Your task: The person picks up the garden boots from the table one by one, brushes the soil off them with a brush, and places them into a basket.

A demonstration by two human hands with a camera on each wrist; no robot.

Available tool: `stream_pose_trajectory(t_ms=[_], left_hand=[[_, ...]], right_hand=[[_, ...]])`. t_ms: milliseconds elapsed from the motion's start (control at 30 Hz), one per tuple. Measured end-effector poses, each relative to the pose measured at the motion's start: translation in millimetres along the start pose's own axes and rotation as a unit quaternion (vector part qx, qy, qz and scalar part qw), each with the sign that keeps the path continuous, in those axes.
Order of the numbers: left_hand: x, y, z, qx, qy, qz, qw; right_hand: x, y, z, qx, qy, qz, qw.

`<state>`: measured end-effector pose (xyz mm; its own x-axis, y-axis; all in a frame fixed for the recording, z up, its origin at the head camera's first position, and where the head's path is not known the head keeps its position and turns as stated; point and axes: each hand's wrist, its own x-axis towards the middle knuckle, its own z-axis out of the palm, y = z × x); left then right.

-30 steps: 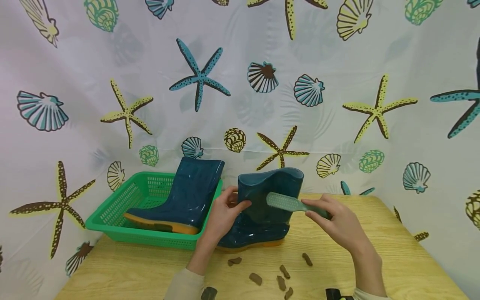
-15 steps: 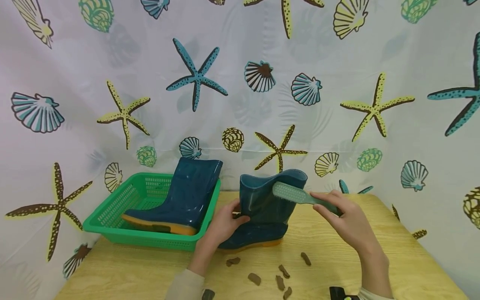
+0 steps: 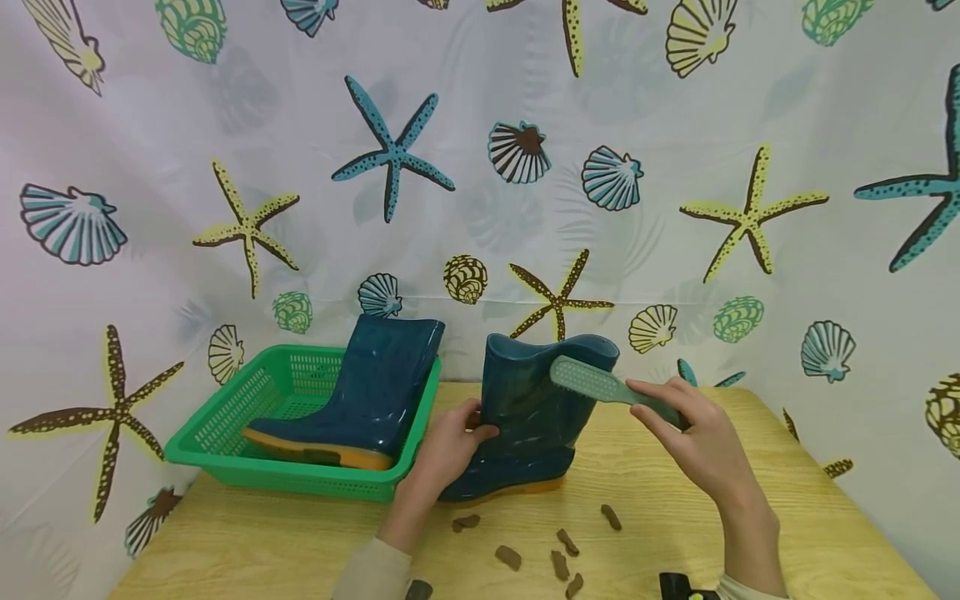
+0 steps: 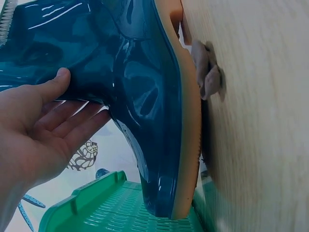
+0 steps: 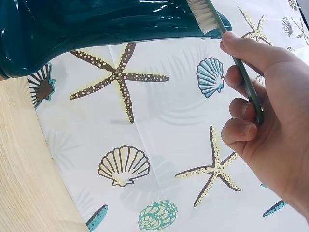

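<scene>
A dark blue rubber boot (image 3: 525, 417) with an orange sole stands on the table, toe toward the left. My left hand (image 3: 452, 446) holds the front of its shaft, with the thumb on the near side and the fingers round the front, as the left wrist view (image 4: 43, 121) shows. In my right hand (image 3: 693, 429) is a green scrubbing brush (image 3: 588, 381), gripped by the handle. Its white bristles (image 5: 203, 17) face the shaft just below the rim; whether they touch it I cannot tell. Another blue boot (image 3: 367, 400) leans in a green plastic basket (image 3: 277, 479).
Several brown clumps (image 3: 508, 557) lie on the wooden table (image 3: 660, 500) in front of the standing boot. A white curtain (image 3: 465, 100) printed with starfish and shells hangs behind and at the sides.
The brush has moved up and right along the shaft toward the rim. The boot's top has shifted slightly right, with my left hand still holding it.
</scene>
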<state>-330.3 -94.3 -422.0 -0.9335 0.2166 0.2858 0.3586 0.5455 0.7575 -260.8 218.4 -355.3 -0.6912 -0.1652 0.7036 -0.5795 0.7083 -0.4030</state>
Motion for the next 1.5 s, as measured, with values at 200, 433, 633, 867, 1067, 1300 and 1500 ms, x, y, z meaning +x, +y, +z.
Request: stream_pose_trajectory(t_ms=[200,433,633,867,1067,1300,1500], left_hand=[[0.2,4.7,-2.9,-0.003,0.022,0.014,0.9996],[-2.7,15.9,-6.9,-0.027,0.032,0.036,0.9985],[-7.6,29.0,-8.4,-0.027,0.051,0.044,0.9974],[-11.8,43.0,-14.5,-0.051,0.073,0.081,0.9927],[-17.9,56.5,-19.9,-0.070,0.094,0.096,0.9884],[-26.9,73.4,-30.2,-0.093,0.139,0.108,0.9800],[-31.9,78.5,-44.6,-0.084,0.187,0.119,0.9715]], right_hand=[[2.0,-0.2,-0.4,0.013,0.019,-0.021,1.000],[2.4,0.5,-2.7,0.031,0.037,-0.033,0.998],[0.8,-2.0,-6.7,0.050,0.068,-0.039,0.996],[-1.6,-5.9,-10.8,0.078,0.100,-0.035,0.991],[-1.6,-7.6,-12.8,0.126,0.137,-0.068,0.980],[3.7,-18.5,-19.2,0.221,0.186,-0.124,0.949],[6.3,-25.3,-21.1,0.266,0.197,-0.145,0.932]])
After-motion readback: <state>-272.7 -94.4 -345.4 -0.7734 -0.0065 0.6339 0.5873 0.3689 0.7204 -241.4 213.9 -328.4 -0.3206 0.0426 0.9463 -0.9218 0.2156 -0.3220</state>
